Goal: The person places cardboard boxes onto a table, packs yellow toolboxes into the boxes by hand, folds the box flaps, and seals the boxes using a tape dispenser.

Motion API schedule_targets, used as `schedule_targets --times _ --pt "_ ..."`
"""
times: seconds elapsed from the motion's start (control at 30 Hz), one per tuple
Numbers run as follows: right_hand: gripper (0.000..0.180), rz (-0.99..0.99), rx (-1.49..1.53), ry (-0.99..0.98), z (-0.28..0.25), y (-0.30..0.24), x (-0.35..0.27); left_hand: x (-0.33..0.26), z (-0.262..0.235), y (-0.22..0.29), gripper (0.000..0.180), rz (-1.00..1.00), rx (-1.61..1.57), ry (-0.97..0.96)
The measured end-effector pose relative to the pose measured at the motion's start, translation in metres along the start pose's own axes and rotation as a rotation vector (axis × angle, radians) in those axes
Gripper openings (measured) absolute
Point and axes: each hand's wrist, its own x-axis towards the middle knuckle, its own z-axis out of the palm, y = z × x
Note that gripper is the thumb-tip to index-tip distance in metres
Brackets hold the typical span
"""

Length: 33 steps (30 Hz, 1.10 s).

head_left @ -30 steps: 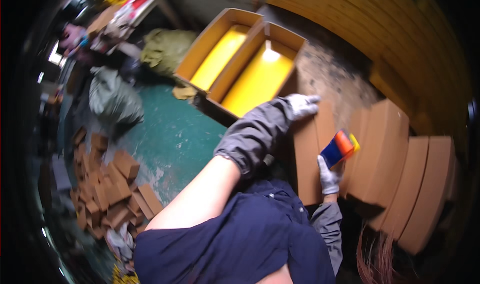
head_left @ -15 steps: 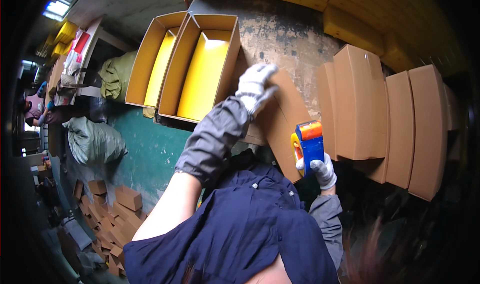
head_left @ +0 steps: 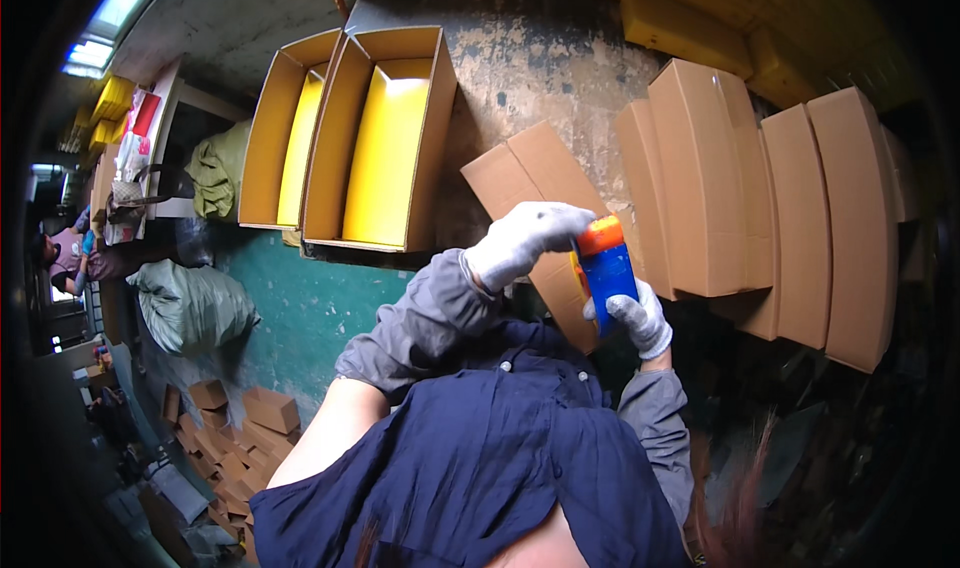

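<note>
From the head camera, a brown cardboard box in the middle (head_left: 535, 178) lies in front of the person, with a line running along its top. I will call it the middle box. Left of the middle box stand two long open boxes side by side, the near one (head_left: 385, 138) and the far one (head_left: 300, 133), both bright yellow inside. Right of the middle box, big brown boxes (head_left: 705, 188) stand close in a row. Beyond the middle box, there is a patchy, stained surface (head_left: 540, 68), with yellow boxes (head_left: 685, 30) behind it. Farther left of the middle box are a dull green sack (head_left: 220, 168), a shiny pale green bag (head_left: 190, 308) on the green floor (head_left: 300, 288), and a heap of little brown boxes (head_left: 240, 458). Farthest left of it is another person (head_left: 68, 258), small and hard to see.

The tape gun (head_left: 610, 278), blue with an orange top, is held up over the lower right part of the middle box. It and the left hand (head_left: 525, 243) hide some of that box. The right hand (head_left: 643, 323) is curled tight around the bottom of the tape gun. The left hand is over the middle box, half open, its fingers reaching to the orange top. I cannot tell if they pinch anything there. Both hands wear white gloves.
</note>
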Motion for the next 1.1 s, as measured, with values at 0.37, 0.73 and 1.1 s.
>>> schedule_targets --times 0.37,0.73,1.1 --pt "0.045 0.166 -0.046 -0.119 -0.009 -0.042 0.026 0.084 -0.103 0.013 0.019 0.099 0.72 0.548" --pt "0.042 0.348 0.045 0.014 -0.007 -0.05 0.031 0.145 -0.203 -0.054 0.042 -0.209 0.868 0.309" --pt "0.052 0.389 0.019 -0.087 -0.044 -0.029 -0.088 0.022 -0.078 -0.028 0.079 0.592 1.611 0.008"
